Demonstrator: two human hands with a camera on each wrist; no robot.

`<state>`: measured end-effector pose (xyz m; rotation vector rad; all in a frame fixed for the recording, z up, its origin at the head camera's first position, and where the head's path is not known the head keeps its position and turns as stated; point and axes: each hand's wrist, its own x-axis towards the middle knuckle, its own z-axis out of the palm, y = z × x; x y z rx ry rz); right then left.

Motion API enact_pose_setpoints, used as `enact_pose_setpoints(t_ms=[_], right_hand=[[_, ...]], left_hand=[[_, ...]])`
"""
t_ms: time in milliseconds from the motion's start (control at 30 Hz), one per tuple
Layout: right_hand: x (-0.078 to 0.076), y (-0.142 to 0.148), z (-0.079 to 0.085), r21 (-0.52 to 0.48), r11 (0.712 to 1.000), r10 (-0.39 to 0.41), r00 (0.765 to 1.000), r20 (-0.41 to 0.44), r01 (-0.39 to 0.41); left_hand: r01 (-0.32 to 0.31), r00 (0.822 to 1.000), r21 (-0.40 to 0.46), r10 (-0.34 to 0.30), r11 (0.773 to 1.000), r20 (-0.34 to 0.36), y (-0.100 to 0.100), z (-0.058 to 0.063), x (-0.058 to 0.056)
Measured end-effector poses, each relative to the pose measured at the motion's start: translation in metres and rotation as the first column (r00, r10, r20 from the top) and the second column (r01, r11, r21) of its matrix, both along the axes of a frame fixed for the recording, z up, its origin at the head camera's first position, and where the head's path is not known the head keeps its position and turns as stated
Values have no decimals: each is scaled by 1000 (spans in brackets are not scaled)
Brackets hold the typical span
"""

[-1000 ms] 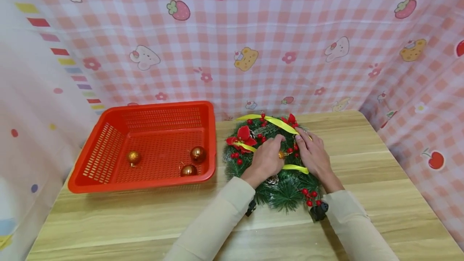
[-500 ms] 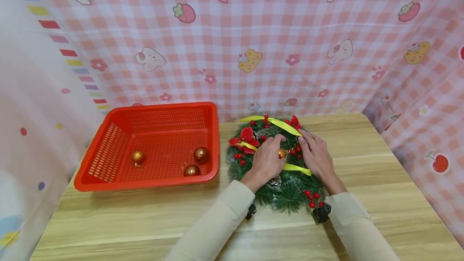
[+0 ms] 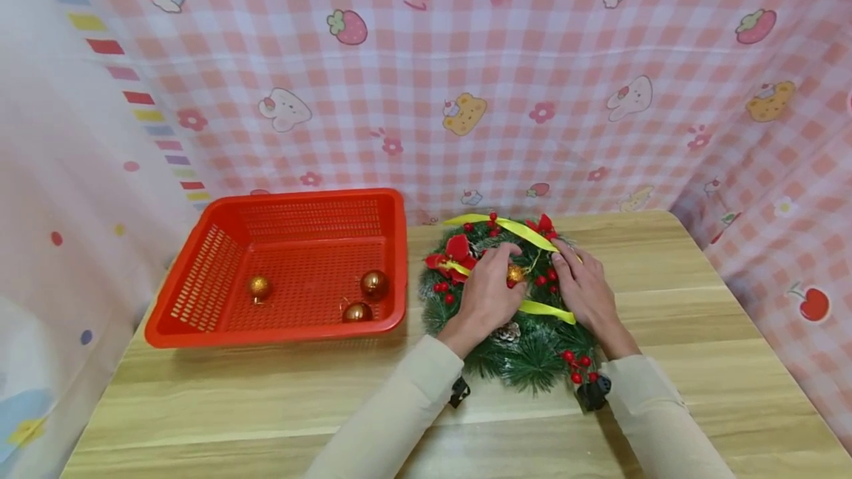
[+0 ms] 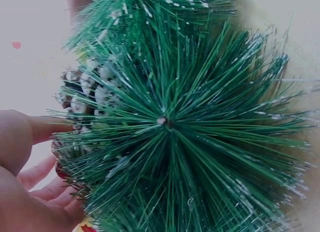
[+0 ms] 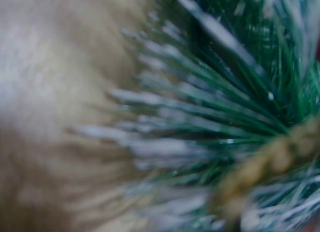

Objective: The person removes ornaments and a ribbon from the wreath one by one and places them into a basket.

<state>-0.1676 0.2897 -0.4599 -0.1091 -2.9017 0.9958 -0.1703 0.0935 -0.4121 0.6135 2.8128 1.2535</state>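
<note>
Round green artificial-needle wreath with red berries, lying on the pale wood-grain table beside a red perforated plastic basket containing three round gold ornaments. Left hand: thumb and forefinger flank a glittery gold ball over the wreath. Right hand: fingertips at the yellow satin ribbon. Whether either hand grips cannot be told.

the wreath is coloured deep green, tipped with white and accented by red berries and yellow ribbon. the basket is coloured orange-red, the baubles gold and copper-brown. the curtain is checked in pink and white and printed with strawberries; the surface is streaked yellowish-tan.
</note>
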Motion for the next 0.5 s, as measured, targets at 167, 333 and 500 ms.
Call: enact_pose_setpoints(t_ms=[167, 333, 500], right_hand=[[0, -1, -1, 2, 1000, 4, 1000, 5, -4], [0, 0, 0, 1, 1000, 13, 1000, 5, -13], [1, 0, 0, 2, 1000, 21, 1000, -3, -21]], left_hand=[[-17, 1000, 64, 18, 998, -18, -6, 5, 3], [-27, 999, 117, 31, 993, -33, -12, 15, 6], [-31, 998, 150, 39, 988, -54, -22, 25, 8]])
